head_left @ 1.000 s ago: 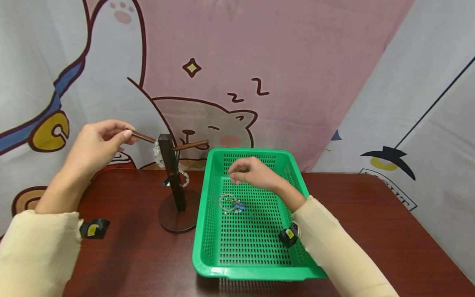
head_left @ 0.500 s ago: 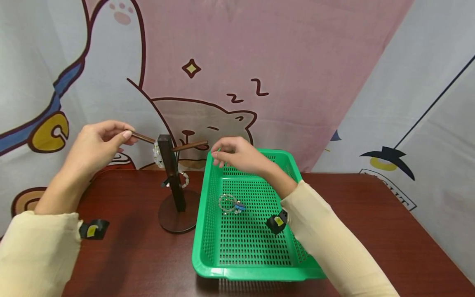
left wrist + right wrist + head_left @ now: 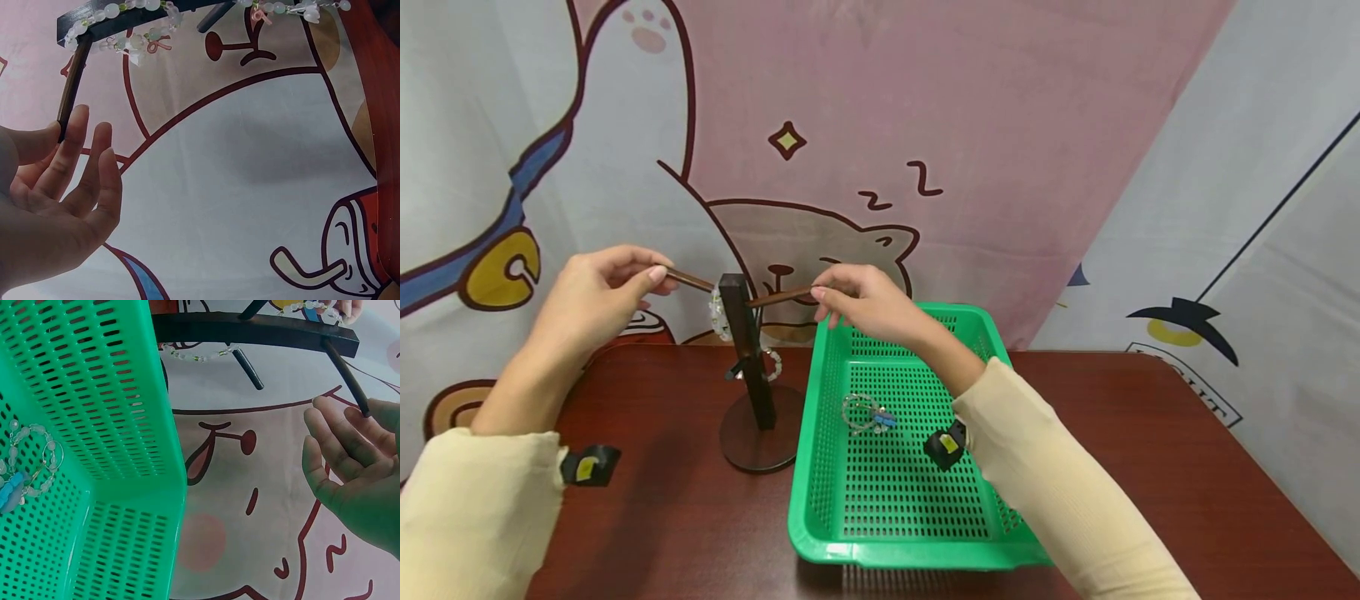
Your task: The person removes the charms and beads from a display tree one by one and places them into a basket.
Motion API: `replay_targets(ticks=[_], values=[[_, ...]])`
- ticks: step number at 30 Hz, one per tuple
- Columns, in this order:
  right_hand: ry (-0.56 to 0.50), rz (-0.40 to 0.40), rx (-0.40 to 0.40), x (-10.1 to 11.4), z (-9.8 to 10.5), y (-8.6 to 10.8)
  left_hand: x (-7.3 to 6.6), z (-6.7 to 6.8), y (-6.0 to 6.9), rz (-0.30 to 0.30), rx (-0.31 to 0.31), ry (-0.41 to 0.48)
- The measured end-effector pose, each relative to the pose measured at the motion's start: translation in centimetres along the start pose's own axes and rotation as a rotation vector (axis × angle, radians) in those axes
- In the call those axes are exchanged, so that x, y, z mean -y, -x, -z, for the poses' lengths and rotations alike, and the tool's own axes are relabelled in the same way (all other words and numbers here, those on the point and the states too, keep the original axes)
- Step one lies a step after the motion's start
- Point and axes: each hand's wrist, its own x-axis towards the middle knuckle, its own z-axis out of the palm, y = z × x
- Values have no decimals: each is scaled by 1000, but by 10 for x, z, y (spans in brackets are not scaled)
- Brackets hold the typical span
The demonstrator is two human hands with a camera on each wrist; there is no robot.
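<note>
A dark wooden jewelry stand with a round base stands left of the basket. My left hand pinches the tip of its upper left peg between thumb and index finger. On that peg, against the post, hangs a pale beaded bracelet. Thumb and fingers of my right hand pinch the end of the upper right peg, which carries no bracelet. Another beaded bracelet hangs on a lower peg. Inside the basket lies a clear beaded bracelet with a blue charm.
The green perforated basket sits at the middle of the dark red table, close beside the stand's base. A cartoon-printed cloth hangs behind the table. My right forearm passes over the basket's right side.
My right hand has moved left and up from above the basket to the upper right peg's end and now pinches it. The left hand keeps its pinch on the left peg.
</note>
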Motion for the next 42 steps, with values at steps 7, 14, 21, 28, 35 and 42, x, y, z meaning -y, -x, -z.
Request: replay_targets(ticks=[7,14,21,28,35,42], values=[[12,-4,-7,1,0,0,0,-1,-1,1,5,6],[17,-8,-4,3,0,0,-1,-1,0,13,-14,-5],[19,-8,3,4,1,1,-2,-3,3,25,-27,2],[28,-7,3,4,2,1,-1,-2,12,18,-4,7],[36,-5,2,2,2,0,-5,-11,26,19,4,-64],[31,-9,-1,2,3,1,-6,-27,43,15,63,-11]])
